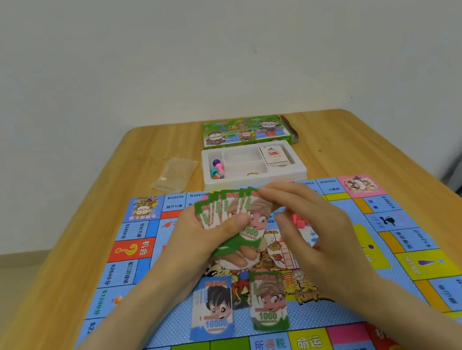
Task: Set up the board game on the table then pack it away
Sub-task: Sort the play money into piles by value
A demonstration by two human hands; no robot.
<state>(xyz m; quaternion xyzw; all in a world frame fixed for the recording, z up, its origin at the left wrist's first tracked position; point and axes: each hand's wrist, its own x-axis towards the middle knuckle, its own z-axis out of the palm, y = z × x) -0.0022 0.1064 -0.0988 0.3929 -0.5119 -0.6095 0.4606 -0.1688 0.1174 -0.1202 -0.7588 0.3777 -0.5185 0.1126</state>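
**A:** Where is the game?
**B:** The game board [310,318] lies unfolded on a wooden table [79,232]. A blue 10000 pile [213,307] and a green 1000 pile [267,301] rest on the board's middle.
**A:** And the hands?
**B:** The left hand [204,241] grips a fan of green notes [229,209] above the board. The right hand [316,230] reaches the fan's right edge, but I cannot tell whether it pinches a note.

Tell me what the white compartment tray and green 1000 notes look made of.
White compartment tray: foam or moulded plastic, apparently; matte, thick rounded rim. Green 1000 notes in the left hand: probably thin printed paper; they curl under the thumb.
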